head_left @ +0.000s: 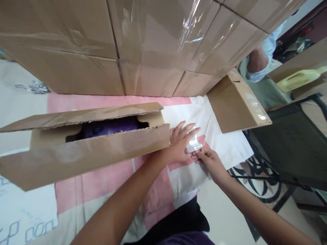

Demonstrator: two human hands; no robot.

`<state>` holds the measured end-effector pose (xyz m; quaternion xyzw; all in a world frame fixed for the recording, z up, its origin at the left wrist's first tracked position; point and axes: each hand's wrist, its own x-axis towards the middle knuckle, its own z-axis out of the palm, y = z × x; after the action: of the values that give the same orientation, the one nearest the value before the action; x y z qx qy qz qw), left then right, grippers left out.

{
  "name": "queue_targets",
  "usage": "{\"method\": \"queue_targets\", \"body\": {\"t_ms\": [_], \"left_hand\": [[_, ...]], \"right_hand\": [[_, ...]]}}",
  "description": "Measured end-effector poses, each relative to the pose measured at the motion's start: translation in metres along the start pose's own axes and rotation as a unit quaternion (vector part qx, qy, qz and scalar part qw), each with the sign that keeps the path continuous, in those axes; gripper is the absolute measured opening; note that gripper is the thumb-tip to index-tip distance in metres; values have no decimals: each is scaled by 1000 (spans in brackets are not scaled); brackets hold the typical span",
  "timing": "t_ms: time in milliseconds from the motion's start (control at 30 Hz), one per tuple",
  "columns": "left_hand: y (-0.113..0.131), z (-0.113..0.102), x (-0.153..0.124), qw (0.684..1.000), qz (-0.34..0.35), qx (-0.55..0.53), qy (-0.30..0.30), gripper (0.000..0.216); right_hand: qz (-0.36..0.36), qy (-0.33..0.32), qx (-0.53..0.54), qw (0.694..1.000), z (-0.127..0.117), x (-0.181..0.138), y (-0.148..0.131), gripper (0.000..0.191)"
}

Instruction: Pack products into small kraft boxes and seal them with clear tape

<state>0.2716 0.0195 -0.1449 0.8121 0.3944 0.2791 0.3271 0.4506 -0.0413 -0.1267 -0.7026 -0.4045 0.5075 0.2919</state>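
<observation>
My left hand (180,143) lies with fingers spread on a small white object (193,144) that rests on a pink and white cloth (107,183). My right hand (208,159) pinches the near edge of that same white object with thumb and fingers together. What the object is I cannot make out. Just left of my left hand lies a long open cardboard box (84,149) with something purple (109,127) inside it; the box end touches my left hand.
A stack of large taped cardboard boxes (143,44) rises along the far side. A smaller open box (236,102) lies to the right. Another person's arm (257,63) shows at upper right, near a yellow container (297,80). A dark chair frame (288,143) stands at right.
</observation>
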Motion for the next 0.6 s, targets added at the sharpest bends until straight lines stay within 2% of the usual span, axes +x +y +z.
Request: {"method": "queue_targets", "body": {"t_ms": [133, 233, 367, 600], "left_hand": [[-1, -1, 1, 1000, -5, -22, 21, 83], [-3, 1, 1, 999, 0, -32, 36, 76], [-9, 3, 1, 997, 29, -42, 51, 74], [-17, 1, -1, 992, 43, -94, 72, 46]], "right_hand": [[-15, 8, 13, 1000, -1, 6, 4, 57], [-33, -7, 28, 999, -2, 0, 6, 52], [-119, -10, 25, 993, -3, -12, 19, 40], [-238, -9, 14, 971, -7, -15, 44, 25]]}}
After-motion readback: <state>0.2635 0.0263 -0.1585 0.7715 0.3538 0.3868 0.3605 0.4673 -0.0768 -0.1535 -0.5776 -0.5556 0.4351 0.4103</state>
